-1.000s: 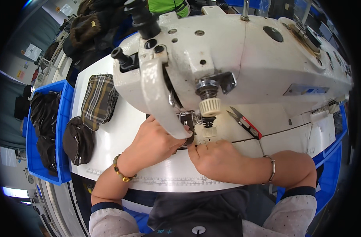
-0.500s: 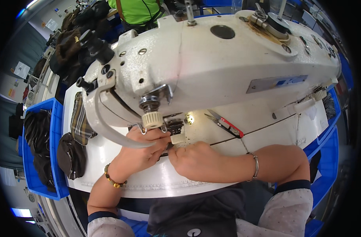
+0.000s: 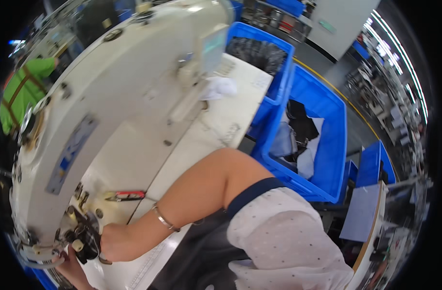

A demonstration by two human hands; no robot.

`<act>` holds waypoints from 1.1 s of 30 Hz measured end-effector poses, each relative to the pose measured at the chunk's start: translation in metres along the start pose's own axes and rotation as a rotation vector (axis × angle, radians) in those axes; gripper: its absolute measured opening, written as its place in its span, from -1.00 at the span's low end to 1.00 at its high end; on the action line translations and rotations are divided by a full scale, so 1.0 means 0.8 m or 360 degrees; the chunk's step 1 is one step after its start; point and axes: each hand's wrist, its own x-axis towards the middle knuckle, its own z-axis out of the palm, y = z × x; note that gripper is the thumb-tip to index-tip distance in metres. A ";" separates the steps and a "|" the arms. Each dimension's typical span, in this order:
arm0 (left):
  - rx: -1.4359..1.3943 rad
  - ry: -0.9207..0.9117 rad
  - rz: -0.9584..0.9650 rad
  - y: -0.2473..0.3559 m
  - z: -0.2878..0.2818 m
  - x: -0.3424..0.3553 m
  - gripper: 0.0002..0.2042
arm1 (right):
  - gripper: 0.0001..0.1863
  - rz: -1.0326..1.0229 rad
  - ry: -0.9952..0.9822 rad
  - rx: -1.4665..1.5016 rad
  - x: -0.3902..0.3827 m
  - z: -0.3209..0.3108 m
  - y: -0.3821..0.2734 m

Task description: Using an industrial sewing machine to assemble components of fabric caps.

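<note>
A white sewing machine (image 3: 110, 92) stretches across the left half of the view. My right hand (image 3: 115, 242) rests on its bed beside the needle area, fingers curled in and closed against a dark piece (image 3: 89, 241). What the fingers grip is hidden. My left hand (image 3: 72, 271) is at the lower left rim, partly cut off and partly behind machine parts. Its fingers look bent and closed close to the same dark piece; what they hold cannot be made out. Red-handled thread snips (image 3: 129, 195) lie on the bed beyond my right wrist.
Right of the table stands a blue bin (image 3: 329, 145) holding dark and pale pieces. Behind it another blue bin (image 3: 286, 53) contains dark material. A crumpled white cloth (image 3: 221, 88) lies by the machine's far end. A person in green (image 3: 25, 89) is at the upper left.
The view has swung to the right, so the machine and both hands now appear further left and lower. My hands stay close together by the needle area. The snips still lie on the bed.
</note>
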 end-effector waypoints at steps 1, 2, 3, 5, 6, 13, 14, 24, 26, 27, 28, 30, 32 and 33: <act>0.0292 -0.0137 0.0077 -0.045 0.020 0.009 -0.85 | -0.84 0.0118 -0.0061 -0.0085 -0.013 0.009 0.007; 0.0684 -0.0219 0.0162 -0.063 0.022 0.020 -0.87 | -0.86 0.0103 -0.0099 -0.0049 -0.015 0.012 0.010; 0.0766 -0.0234 0.0312 -0.036 0.035 0.020 -0.84 | -0.88 0.0066 -0.0127 -0.0002 -0.014 0.010 0.011; 0.0933 -0.0246 0.0712 0.082 0.055 -0.009 -0.88 | -0.87 0.0085 -0.0183 -0.0068 -0.015 0.008 0.012; 0.1019 -0.0310 0.0630 0.103 0.057 -0.015 -0.82 | -0.87 0.0076 -0.0237 -0.0113 -0.012 0.002 0.009; 0.0895 -0.0909 0.0453 0.162 0.040 -0.031 -0.77 | -0.82 0.0127 -0.0509 -0.0164 -0.006 -0.015 0.007; 0.0947 -0.1018 0.0483 0.159 0.038 -0.032 -0.74 | -0.81 0.0128 -0.0485 -0.0113 -0.007 -0.016 0.007; 0.0633 -0.0667 0.0357 0.104 0.042 -0.017 -0.73 | -0.85 0.0234 -0.0040 -0.0080 -0.009 0.016 0.027; 0.0716 -0.0503 0.0844 0.085 0.026 -0.016 -0.49 | -0.87 0.0168 -0.0097 -0.0079 0.003 0.017 0.023; 0.0465 -0.0369 0.0523 0.091 0.033 -0.026 -0.75 | -0.87 0.0127 -0.0153 -0.0092 0.006 0.013 0.020; 0.0513 -0.0376 0.0542 0.101 0.032 -0.027 -0.77 | -0.88 0.0119 -0.0108 -0.0019 0.004 0.008 0.018; 0.0449 -0.0274 0.0548 0.122 0.055 -0.028 -0.83 | -0.92 0.0159 -0.0047 0.0044 -0.016 -0.006 0.016; 0.0536 -0.0345 0.0711 0.127 0.060 -0.027 -0.85 | -0.94 0.0211 -0.0002 0.0079 -0.029 -0.011 0.012; 0.0513 -0.0426 0.0723 0.125 0.058 -0.026 -0.88 | -0.92 0.0171 -0.0196 0.0036 -0.031 -0.025 0.009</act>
